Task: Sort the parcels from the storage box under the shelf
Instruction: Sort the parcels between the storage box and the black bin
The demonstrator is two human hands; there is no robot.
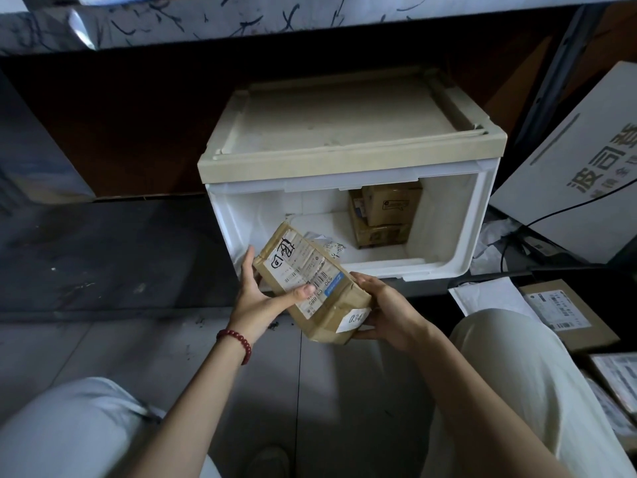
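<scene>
Both hands hold one brown parcel (339,300) just in front of the box (351,167). The left hand (256,298) cups its left edge, with the thumb pressed across the shipping label (300,267). The right hand (389,312) grips the near end, beside a white sticker (355,319) marked "034". The parcel is tilted, its far corner pointing into the box opening. A red bead bracelet (236,341) sits on the left wrist.

The box stands on the floor (138,339) under the shelf (206,19), its beige lid on top and its front open. Inside, at the back right, two cartons (391,205) are stacked, and a small white packet (329,246) lies on the box floor near the front. To the right, a big white carton (586,167) leans by the box. More labelled parcels (565,308) and a white mailer (493,298) lie on the floor near the person's right knee.
</scene>
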